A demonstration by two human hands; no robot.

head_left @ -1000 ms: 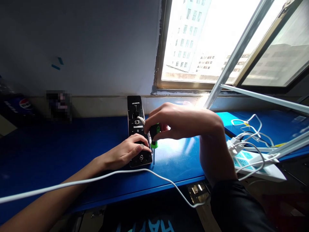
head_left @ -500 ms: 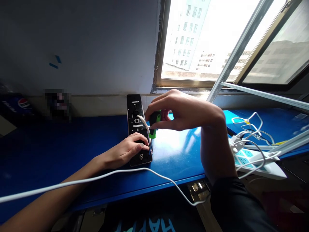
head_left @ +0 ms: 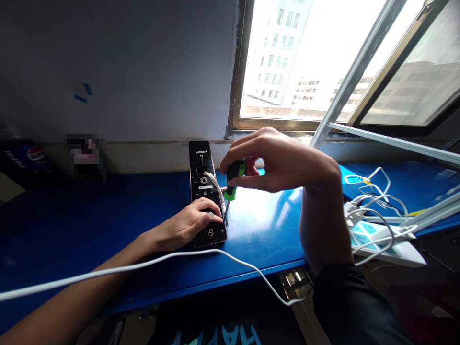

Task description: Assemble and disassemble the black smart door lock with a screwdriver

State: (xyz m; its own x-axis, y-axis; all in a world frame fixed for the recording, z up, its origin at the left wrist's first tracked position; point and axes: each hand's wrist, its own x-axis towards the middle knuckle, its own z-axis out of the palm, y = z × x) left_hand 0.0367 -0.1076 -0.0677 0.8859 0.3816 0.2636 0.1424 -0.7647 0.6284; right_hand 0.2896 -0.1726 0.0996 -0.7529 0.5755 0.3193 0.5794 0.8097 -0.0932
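A long black door lock panel [head_left: 197, 194] lies back side up on the blue tabletop, its far end near the wall. A white bundle of wires [head_left: 217, 189] comes out of its middle and runs along its right side. My left hand [head_left: 192, 219] presses on the lower part of the panel, fingers bent together over it. In my right hand [head_left: 268, 160] is a screwdriver [head_left: 232, 188] with a black and green handle, gripped between thumb and fingers. Its shaft slants down to the panel's lower right edge, beside my left fingertips; the exact contact point is too small to tell.
A white cable [head_left: 172, 254] crosses in front of the panel. At right stand a power strip [head_left: 391, 249] with tangled white cords and a metal frame [head_left: 377, 134]. The window [head_left: 287, 62] is behind. Blue tabletop [head_left: 89, 215] extends left.
My right hand has shifted slightly up and right, and the screwdriver handle leans further right, with its tip still by the panel edge. My left hand and the panel have stayed put.
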